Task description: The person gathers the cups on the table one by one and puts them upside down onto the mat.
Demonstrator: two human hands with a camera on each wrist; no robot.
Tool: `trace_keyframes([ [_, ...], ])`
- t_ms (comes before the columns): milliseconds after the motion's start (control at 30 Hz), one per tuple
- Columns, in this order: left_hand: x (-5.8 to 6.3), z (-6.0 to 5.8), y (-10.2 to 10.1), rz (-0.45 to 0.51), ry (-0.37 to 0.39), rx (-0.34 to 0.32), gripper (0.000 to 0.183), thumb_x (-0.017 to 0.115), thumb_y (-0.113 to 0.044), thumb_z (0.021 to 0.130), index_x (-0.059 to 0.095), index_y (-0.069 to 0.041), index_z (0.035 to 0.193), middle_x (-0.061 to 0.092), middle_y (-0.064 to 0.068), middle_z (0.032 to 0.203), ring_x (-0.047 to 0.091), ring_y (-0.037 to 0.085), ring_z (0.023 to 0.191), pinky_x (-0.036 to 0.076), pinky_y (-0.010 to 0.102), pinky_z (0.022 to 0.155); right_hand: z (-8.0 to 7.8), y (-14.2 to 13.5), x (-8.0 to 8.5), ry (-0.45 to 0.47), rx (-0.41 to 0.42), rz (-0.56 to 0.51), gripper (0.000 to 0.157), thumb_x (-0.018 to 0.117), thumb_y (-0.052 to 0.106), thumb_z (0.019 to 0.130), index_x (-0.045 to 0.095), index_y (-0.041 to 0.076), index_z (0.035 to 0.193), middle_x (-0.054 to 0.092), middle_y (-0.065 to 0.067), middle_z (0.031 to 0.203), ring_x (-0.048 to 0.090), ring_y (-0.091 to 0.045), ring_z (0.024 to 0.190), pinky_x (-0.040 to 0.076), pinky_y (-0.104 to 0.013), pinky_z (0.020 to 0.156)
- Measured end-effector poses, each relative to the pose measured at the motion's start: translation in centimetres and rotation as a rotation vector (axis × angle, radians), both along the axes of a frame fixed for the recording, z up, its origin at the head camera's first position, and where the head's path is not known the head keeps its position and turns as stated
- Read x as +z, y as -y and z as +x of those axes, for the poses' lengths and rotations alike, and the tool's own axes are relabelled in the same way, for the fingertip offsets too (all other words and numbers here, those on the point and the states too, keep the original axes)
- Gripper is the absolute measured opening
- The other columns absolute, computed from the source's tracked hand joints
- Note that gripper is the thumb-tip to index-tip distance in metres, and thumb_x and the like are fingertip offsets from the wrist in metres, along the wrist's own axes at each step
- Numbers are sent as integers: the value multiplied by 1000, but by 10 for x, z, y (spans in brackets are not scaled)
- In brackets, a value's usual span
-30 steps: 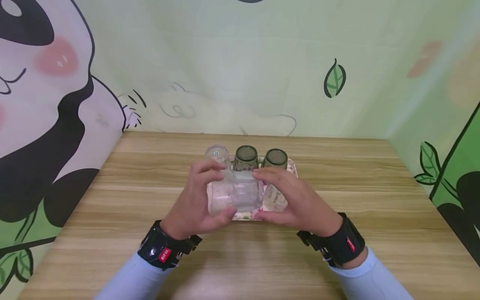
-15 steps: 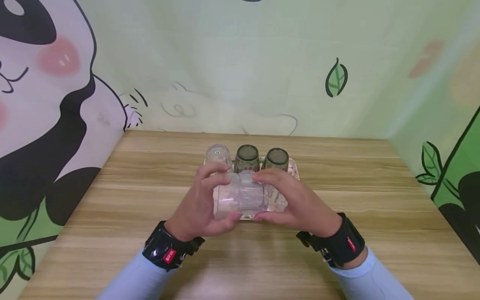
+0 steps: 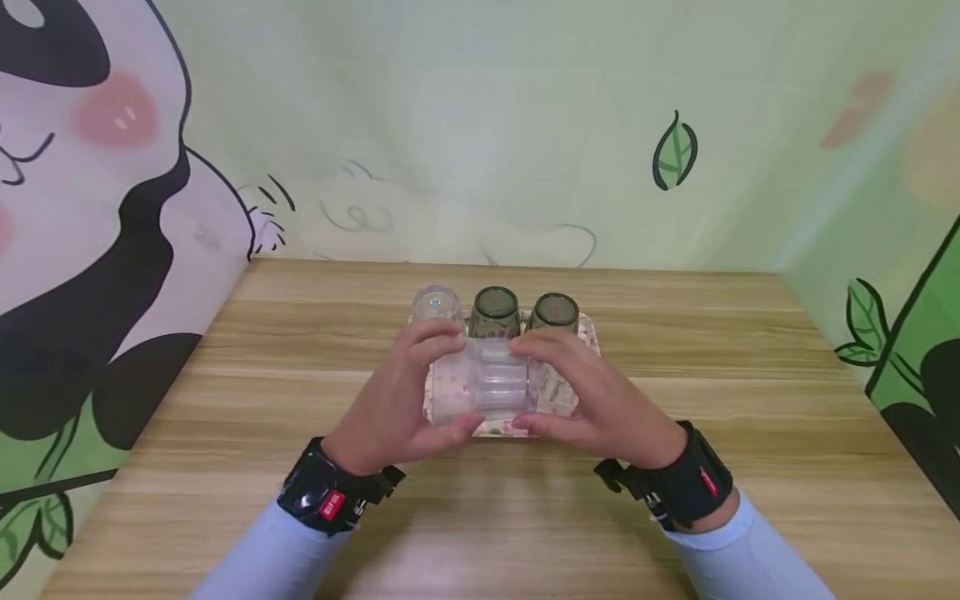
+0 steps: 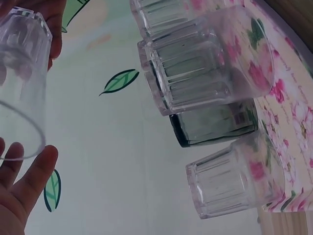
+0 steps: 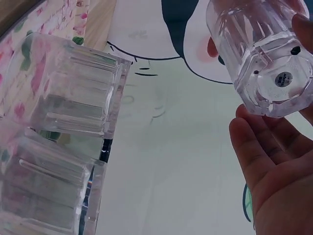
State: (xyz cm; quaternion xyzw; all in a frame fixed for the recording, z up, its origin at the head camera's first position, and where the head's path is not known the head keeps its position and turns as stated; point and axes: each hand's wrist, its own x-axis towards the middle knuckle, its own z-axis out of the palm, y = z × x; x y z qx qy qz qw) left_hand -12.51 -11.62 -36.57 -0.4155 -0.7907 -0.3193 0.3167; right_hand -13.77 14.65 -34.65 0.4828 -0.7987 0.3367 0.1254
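A clear drinking glass [image 3: 501,390] lies sideways in the air between both hands, above a floral tray [image 3: 498,429]. My left hand [image 3: 397,400] grips its rim end; my right hand [image 3: 600,400] holds its base end, thumbs below and fingers above. A small round sticker [image 5: 283,79] shows on the glass's base in the right wrist view. Upside down on the tray stand a clear glass [image 3: 437,302] at back left, two dark green glasses [image 3: 496,302] beside it, and more clear glasses [image 4: 215,63] in front, mostly hidden in the head view.
A wood-grain table [image 3: 240,400] carries the tray near its middle. Behind it hangs a pale green wall sheet [image 3: 465,150] printed with a panda [image 3: 97,208] and leaves. Both wrists wear black straps [image 3: 693,479].
My left hand and the glass have shifted slightly right, while my right hand stays almost where it was. The upside-down glasses on the tray have not moved.
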Motion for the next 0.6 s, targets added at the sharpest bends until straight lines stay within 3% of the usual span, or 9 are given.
trace_keyframes([
  [200, 5, 0, 11, -22, 126, -1, 74, 36, -64, 100, 47, 2, 131, 53, 25, 133, 49, 35, 126, 50, 58, 105, 0, -4, 5, 50, -40, 13, 73, 86, 20, 76, 49, 8, 137, 55, -15, 136, 53, -23, 121, 62, -50, 91],
  [333, 12, 0, 22, -15, 179, 37, 56, 52, -42, 100, 49, 2, 134, 56, 23, 134, 51, 33, 128, 49, 58, 107, -2, -7, 6, 15, -38, -2, 73, 85, 16, 75, 49, 6, 138, 55, -17, 134, 53, -25, 119, 63, -47, 85],
  [433, 17, -1, 30, -5, 184, 69, 47, 62, -18, 90, 52, 1, 132, 60, 21, 130, 54, 31, 125, 51, 56, 106, -4, -7, 6, -8, -28, -11, 74, 85, 15, 75, 50, 6, 139, 56, -18, 133, 54, -26, 118, 63, -49, 85],
  [600, 22, -5, 42, 13, 152, 96, 42, 64, -10, 88, 57, 0, 129, 64, 20, 125, 57, 30, 121, 52, 54, 105, -4, -6, 6, -25, -28, -2, 74, 85, 16, 75, 52, 7, 140, 57, -18, 132, 56, -26, 117, 62, -50, 84],
])
